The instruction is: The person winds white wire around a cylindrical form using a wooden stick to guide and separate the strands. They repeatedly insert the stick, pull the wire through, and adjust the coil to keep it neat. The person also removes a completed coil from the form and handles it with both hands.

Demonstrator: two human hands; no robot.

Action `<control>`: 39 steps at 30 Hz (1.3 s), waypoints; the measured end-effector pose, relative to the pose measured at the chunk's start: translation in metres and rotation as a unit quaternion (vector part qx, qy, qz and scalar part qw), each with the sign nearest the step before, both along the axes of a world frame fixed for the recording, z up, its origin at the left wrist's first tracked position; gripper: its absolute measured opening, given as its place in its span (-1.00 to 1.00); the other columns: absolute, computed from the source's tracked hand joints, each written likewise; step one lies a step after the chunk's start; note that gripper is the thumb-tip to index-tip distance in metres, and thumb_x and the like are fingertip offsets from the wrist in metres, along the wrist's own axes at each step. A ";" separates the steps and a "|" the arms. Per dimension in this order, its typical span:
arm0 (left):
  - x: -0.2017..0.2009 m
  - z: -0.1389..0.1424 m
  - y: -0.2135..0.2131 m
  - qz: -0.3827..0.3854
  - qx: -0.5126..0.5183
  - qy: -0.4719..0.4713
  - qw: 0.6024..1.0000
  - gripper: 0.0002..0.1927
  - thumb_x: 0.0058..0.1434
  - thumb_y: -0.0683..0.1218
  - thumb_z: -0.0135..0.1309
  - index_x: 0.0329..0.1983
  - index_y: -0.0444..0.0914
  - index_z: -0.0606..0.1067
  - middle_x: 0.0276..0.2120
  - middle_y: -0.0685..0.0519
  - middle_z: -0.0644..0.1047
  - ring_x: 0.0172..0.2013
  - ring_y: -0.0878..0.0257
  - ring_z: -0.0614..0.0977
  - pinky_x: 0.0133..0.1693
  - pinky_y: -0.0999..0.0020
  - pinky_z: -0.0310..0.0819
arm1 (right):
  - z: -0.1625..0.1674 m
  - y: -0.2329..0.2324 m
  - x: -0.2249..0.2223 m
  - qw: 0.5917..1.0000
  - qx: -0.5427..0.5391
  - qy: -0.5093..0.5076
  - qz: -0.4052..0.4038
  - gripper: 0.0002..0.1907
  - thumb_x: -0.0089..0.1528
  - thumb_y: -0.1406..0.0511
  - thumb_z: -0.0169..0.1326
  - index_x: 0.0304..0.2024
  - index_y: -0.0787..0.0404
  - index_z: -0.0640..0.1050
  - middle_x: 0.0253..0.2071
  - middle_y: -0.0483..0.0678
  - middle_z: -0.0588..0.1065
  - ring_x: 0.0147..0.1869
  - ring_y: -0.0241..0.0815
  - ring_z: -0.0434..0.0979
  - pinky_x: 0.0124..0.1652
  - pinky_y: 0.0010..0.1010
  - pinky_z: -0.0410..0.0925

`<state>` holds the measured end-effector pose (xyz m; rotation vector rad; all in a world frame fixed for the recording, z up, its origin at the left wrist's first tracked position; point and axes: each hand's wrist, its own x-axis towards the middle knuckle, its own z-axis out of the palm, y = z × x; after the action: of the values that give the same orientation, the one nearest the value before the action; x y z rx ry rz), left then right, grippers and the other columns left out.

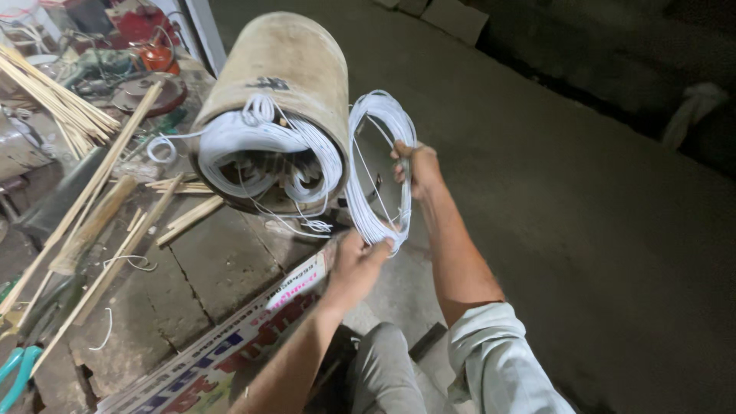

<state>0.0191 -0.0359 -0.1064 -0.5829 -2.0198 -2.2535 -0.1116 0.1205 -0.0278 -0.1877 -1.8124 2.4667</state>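
Head view: I am seeing both hands gripping a loose coil of white wire (377, 165), left hand (359, 262) pinching its bottom, right hand (415, 170) closing around its far side. It is hanging just beside the motor stator (268, 115), where windings are already sitting; bamboo sticks (92, 199) are lying nearby.

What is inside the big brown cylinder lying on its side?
Inside the brown cylinder, white windings line its open end, with loose strands hanging out. The dark middle hides the parts deeper inside.

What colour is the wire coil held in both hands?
White, clearest in the head view: wire coil, gripped by left hand and right hand.
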 end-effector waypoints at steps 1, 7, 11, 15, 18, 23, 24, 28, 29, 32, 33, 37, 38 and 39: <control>0.002 0.004 -0.002 -0.026 0.048 -0.026 0.998 -0.70 0.26 -0.11 0.10 0.02 -0.32 0.57 -0.14 -0.02 0.65 -0.14 0.27 0.63 -0.05 0.30 0.52 | 0.000 0.006 0.005 1.000 -0.027 0.005 0.005 -0.86 0.36 0.28 0.04 -0.21 0.25 0.47 -0.44 -0.10 0.47 -0.64 -0.37 0.32 -0.70 -0.52 0.19; 0.003 0.024 0.018 -0.019 0.089 -0.087 0.992 -0.69 0.37 -0.06 0.07 0.03 -0.37 0.57 -0.14 0.01 0.65 -0.13 0.32 0.62 -0.05 0.38 0.46 | 0.012 0.022 0.015 0.997 -0.067 0.020 0.029 -0.88 0.35 0.36 0.05 -0.26 0.31 0.48 -0.43 -0.07 0.46 -0.61 -0.40 0.31 -0.65 -0.52 0.25; -0.008 0.046 0.056 -0.013 0.097 -0.021 0.995 -0.67 0.41 -0.02 0.03 -0.03 -0.39 0.57 -0.22 0.00 0.66 -0.21 0.29 0.64 -0.10 0.37 0.53 | 0.036 0.020 0.008 0.997 -0.074 0.017 0.020 -0.94 0.31 0.41 0.06 -0.25 0.33 0.49 -0.41 -0.02 0.49 -0.58 -0.39 0.36 -0.64 -0.52 0.27; 0.002 0.069 0.056 -0.052 0.080 0.106 0.990 -0.70 0.46 -0.02 0.03 0.01 -0.38 0.50 -0.25 0.06 0.58 -0.21 0.34 0.57 -0.12 0.37 0.51 | 0.033 0.019 0.015 0.990 -0.096 0.106 -0.018 -0.85 0.34 0.35 0.03 -0.14 0.33 0.54 -0.38 -0.02 0.50 -0.50 -0.28 0.43 -0.52 -0.43 0.34; 0.012 0.083 0.039 -0.100 0.076 0.022 0.992 -0.72 0.41 -0.01 0.06 -0.11 -0.36 0.49 -0.49 0.09 0.46 -0.52 0.35 0.46 -0.47 0.33 0.37 | -0.015 0.027 0.044 0.973 -0.145 0.135 -0.122 -0.63 0.37 0.24 -0.07 -0.01 0.42 0.58 -0.16 0.06 0.63 -0.11 -0.13 0.63 -0.02 -0.33 0.46; 0.000 0.104 0.017 -0.216 -0.033 -0.061 0.974 -0.64 0.40 0.06 0.08 -0.32 -0.35 0.50 -0.65 0.11 0.38 -0.73 0.39 0.38 -0.68 0.35 0.25 | -0.127 0.035 0.158 0.986 -0.163 -0.018 -0.017 -0.48 0.36 -0.04 -0.24 0.06 0.18 0.48 -0.08 0.05 0.55 -0.07 -0.08 0.60 -0.06 -0.16 0.45; -0.007 0.108 0.019 -0.240 -0.031 -0.112 0.964 -0.67 0.35 0.06 0.07 -0.30 -0.32 0.53 -0.66 0.12 0.40 -0.75 0.38 0.39 -0.70 0.35 0.26 | -0.142 0.040 0.177 0.995 -0.049 -0.082 -0.013 -0.46 0.35 -0.06 -0.27 0.04 0.16 0.50 -0.11 0.04 0.57 -0.11 -0.10 0.61 -0.11 -0.18 0.45; -0.027 0.119 0.026 -0.285 0.011 -0.258 0.923 -0.73 0.28 0.02 0.11 -0.27 -0.31 0.55 -0.66 0.05 0.43 -0.77 0.28 0.43 -0.69 0.29 0.38 | -0.163 0.068 0.246 0.993 0.118 0.017 0.023 -0.23 0.38 -0.18 -0.25 -0.17 0.38 0.60 -0.37 0.03 0.63 -0.30 -0.11 0.63 -0.27 -0.37 0.43; -0.028 0.119 0.029 -0.285 0.027 -0.266 0.921 -0.73 0.30 0.02 0.12 -0.26 -0.31 0.55 -0.65 0.07 0.42 -0.74 0.31 0.43 -0.66 0.31 0.40 | -0.158 0.073 0.257 0.985 0.113 0.042 0.119 -0.17 0.32 -0.25 -0.20 -0.10 0.40 0.60 -0.30 0.06 0.64 -0.26 -0.11 0.63 -0.27 -0.39 0.42; -0.024 0.117 0.038 -0.300 0.046 -0.266 0.915 -0.77 0.31 -0.01 0.15 -0.24 -0.29 0.56 -0.61 0.08 0.43 -0.69 0.33 0.45 -0.61 0.32 0.45 | -0.127 0.073 0.290 0.942 0.095 0.117 0.300 -0.08 0.20 -0.29 0.02 0.01 0.48 0.59 -0.18 0.15 0.66 -0.18 -0.08 0.65 -0.22 -0.35 0.45; -0.021 0.115 0.041 -0.311 0.039 -0.248 0.917 -0.79 0.28 -0.02 0.14 -0.25 -0.29 0.56 -0.61 0.06 0.46 -0.68 0.30 0.47 -0.62 0.31 0.47 | -0.115 0.067 0.299 0.938 0.096 0.144 0.299 -0.16 0.19 -0.20 0.13 0.00 0.50 0.59 -0.20 0.17 0.66 -0.18 -0.04 0.68 -0.17 -0.29 0.50; -0.008 0.110 0.048 -0.307 0.015 -0.187 0.933 -0.84 0.18 -0.14 0.16 -0.37 -0.35 0.48 -0.57 -0.03 0.49 -0.64 0.16 0.58 -0.62 0.23 0.48 | -0.077 0.036 0.290 0.889 0.335 0.303 -0.082 -0.31 0.18 0.02 0.30 0.14 0.43 0.52 0.10 0.16 0.53 0.22 -0.08 0.53 0.24 -0.25 0.37; -0.004 0.109 0.049 -0.299 0.025 -0.210 0.931 -0.86 0.18 -0.15 0.14 -0.36 -0.35 0.49 -0.55 -0.05 0.51 -0.61 0.17 0.60 -0.59 0.23 0.52 | -0.071 0.032 0.278 0.841 0.419 0.320 -0.122 -0.26 0.18 0.04 0.28 0.24 0.41 0.46 0.23 0.15 0.48 0.35 -0.09 0.47 0.31 -0.27 0.31; -0.003 0.109 0.050 -0.292 0.034 -0.227 0.928 -0.86 0.18 -0.15 0.12 -0.34 -0.35 0.50 -0.53 -0.06 0.52 -0.58 0.17 0.62 -0.55 0.24 0.56 | -0.069 0.024 0.264 0.867 0.393 0.299 -0.064 -0.27 0.16 0.08 0.31 0.23 0.41 0.46 0.19 0.12 0.50 0.32 -0.10 0.46 0.28 -0.25 0.30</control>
<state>0.0165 0.0142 0.0021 -0.8075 -2.1562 -3.0351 0.1529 0.1447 -0.0970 0.4391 -2.1750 1.2866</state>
